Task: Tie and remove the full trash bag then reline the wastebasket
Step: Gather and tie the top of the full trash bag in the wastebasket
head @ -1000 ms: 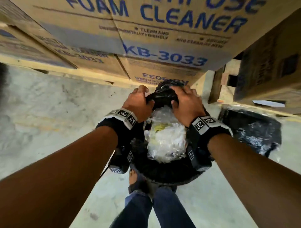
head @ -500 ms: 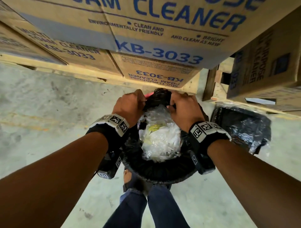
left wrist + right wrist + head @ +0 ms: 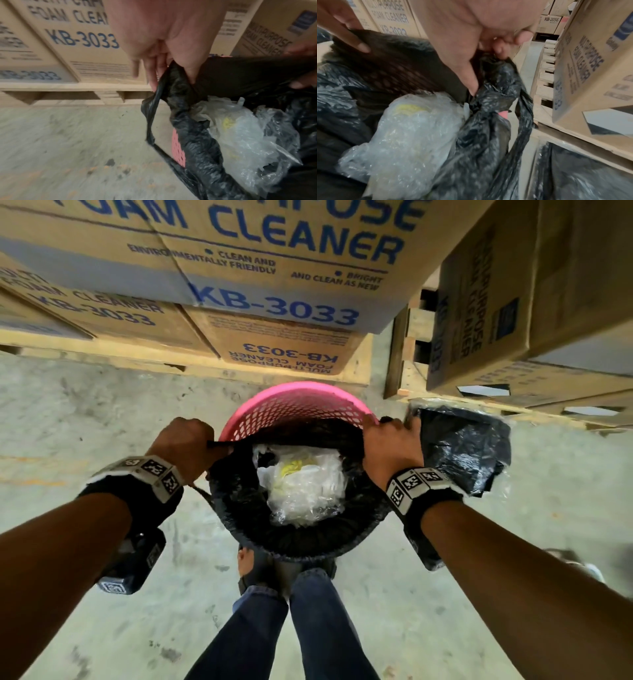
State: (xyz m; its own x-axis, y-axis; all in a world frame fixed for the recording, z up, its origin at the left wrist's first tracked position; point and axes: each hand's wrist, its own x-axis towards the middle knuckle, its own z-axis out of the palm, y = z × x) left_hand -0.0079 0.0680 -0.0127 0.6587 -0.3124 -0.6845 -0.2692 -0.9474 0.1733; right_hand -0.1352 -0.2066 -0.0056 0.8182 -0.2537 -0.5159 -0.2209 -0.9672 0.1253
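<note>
A pink mesh wastebasket [image 3: 294, 405] stands on the concrete floor in front of my feet. A black trash bag [image 3: 298, 537] lines it, its far edge pulled off the pink rim and stretched taut between my hands. Crumpled clear plastic waste [image 3: 305, 484] with a yellow scrap fills the bag. My left hand [image 3: 186, 445] grips the bag's left edge [image 3: 178, 83]. My right hand [image 3: 390, 446] grips the right edge [image 3: 494, 75]. Both hands [image 3: 171, 65] [image 3: 481, 70] pinch bunched black film between thumb and fingers.
Cardboard cartons [image 3: 274, 268] printed "Foam Cleaner KB-3033" stand on wooden pallets [image 3: 191, 368] just behind the basket. More cartons [image 3: 534, 302] are at the right. A folded pack of black bags [image 3: 466, 450] lies on the floor right of the basket. Open concrete floor [image 3: 85, 422] stretches left.
My hands, close together at the bag's far edge a second ago, have moved apart to the left and right sides. The bag's far edge came off the rim, baring the pink basket.
</note>
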